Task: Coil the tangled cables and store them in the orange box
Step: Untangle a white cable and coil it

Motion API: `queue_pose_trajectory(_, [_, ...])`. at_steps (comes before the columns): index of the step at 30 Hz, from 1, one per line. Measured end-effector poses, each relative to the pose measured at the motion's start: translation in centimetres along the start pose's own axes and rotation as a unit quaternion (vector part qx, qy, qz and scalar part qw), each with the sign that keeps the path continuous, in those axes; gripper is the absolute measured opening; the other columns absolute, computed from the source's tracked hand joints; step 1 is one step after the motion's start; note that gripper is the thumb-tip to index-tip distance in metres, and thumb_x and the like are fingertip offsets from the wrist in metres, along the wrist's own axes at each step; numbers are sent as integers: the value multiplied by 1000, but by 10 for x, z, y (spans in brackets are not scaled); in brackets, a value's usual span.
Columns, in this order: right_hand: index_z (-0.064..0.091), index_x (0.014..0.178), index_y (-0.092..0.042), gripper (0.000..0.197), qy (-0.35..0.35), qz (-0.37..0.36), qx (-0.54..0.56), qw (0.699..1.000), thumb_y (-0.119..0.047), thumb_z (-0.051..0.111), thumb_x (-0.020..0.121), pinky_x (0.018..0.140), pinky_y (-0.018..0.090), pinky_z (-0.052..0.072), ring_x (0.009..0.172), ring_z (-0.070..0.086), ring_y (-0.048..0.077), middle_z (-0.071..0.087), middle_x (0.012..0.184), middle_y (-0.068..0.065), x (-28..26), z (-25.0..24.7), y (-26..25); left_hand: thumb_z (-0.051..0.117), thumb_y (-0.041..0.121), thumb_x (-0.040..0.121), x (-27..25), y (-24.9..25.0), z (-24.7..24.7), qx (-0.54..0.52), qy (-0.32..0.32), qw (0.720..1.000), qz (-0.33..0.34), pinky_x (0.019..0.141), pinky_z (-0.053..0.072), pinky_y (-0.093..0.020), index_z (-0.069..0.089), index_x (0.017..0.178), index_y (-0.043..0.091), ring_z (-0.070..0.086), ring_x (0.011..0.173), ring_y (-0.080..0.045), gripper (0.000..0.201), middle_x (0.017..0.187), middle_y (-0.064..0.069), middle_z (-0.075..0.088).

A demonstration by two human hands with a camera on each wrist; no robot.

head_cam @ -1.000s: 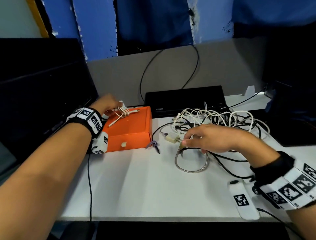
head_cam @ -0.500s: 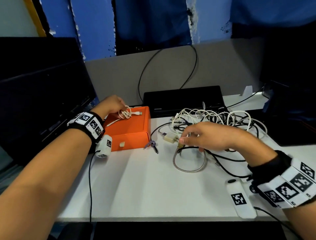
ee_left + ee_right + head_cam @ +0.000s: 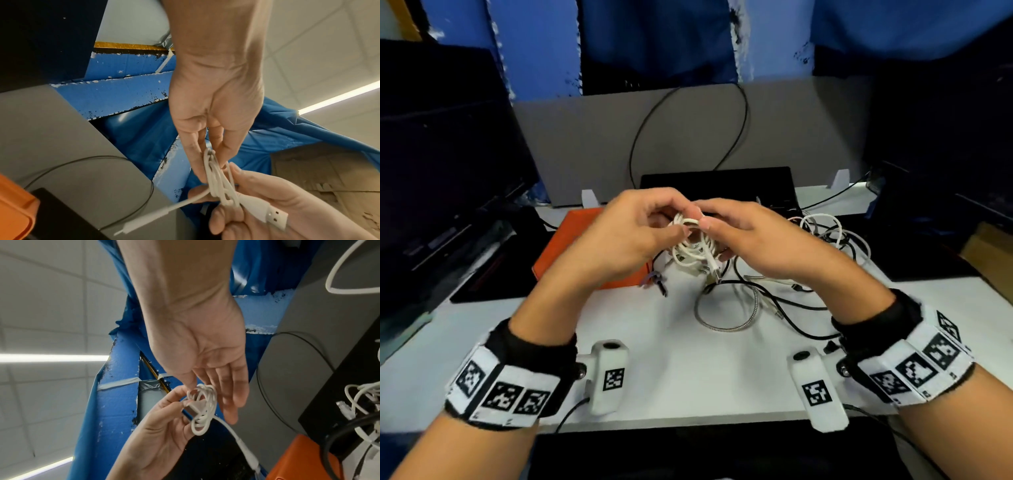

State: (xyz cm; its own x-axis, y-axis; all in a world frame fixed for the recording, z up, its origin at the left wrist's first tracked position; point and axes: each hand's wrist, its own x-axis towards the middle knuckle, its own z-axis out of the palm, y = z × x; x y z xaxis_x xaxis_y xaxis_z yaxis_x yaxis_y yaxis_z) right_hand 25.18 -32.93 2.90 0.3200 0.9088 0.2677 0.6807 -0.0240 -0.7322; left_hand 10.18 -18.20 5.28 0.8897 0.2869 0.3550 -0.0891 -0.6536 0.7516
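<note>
Pinching white cable coil (image 3: 693, 245) w/ both hands, L (image 3: 619, 240) & R (image 3: 753, 240); orange box (image 3: 571, 240) behind L.

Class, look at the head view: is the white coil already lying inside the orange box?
No, both hands hold the white coil in the air beside the orange box.

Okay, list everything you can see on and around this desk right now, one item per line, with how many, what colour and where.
coiled cable: one, white, held up between both hands over the desk
orange box: one, orange, desk left, behind the left hand
cable tangle: one pile, white and black, desk right
metal hose: one, silver, looped on the desk centre
black device: one, black, at the back of the desk
desk: one, white
left hand: one, pinching the coil
right hand: one, pinching the coil
</note>
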Motion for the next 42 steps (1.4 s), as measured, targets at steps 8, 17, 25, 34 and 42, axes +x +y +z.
queue_pose_trajectory(8, [62, 127, -10, 23, 36, -6, 202, 979, -10, 60, 104, 84, 40, 62, 87, 77, 28, 77, 108, 10, -2, 7, -10, 61, -16, 91, 5, 0, 7, -147, 89, 985, 20, 73, 57, -23, 66, 103, 7, 74, 79, -18, 27, 91, -7, 75])
queue_pose_trajectory(17, [60, 117, -4, 15, 98, 14, 271, 958, 1, 56, 103, 82, 44, 64, 81, 77, 26, 77, 95, 8, 1, 7, -11, 70, 20, 94, 5, -3, 13, -87, 98, 991, 27, 85, 60, -36, 58, 124, 24, 70, 97, -22, 32, 108, -4, 71])
queue_pose_trajectory(25, [65, 117, -6, 16, 123, 26, 237, 963, -4, 61, 102, 91, 52, 61, 93, 78, 28, 79, 100, 10, -2, 2, -11, 68, 47, 94, -1, -5, 32, 43, 116, 992, 36, 76, 58, -50, 68, 106, 26, 70, 85, -24, 24, 93, 1, 73])
queue_pose_trajectory(34, [61, 116, -9, 15, 55, 36, 193, 979, -4, 58, 103, 73, 37, 62, 77, 78, 25, 75, 104, 11, -7, -3, -17, 63, 32, 101, 2, -2, 27, 26, 131, 991, -9, 59, 43, -34, 72, 95, 22, 47, 59, -17, 15, 66, 3, 58])
queue_pose_trajectory(42, [63, 107, -4, 6, 77, 46, 235, 968, -7, 60, 103, 56, 25, 56, 72, 74, 32, 71, 82, 11, -9, -6, -16, 62, 27, 103, 2, -1, 22, -8, 67, 998, -8, 76, 56, -51, 71, 110, 17, 61, 71, -12, 16, 92, -14, 70])
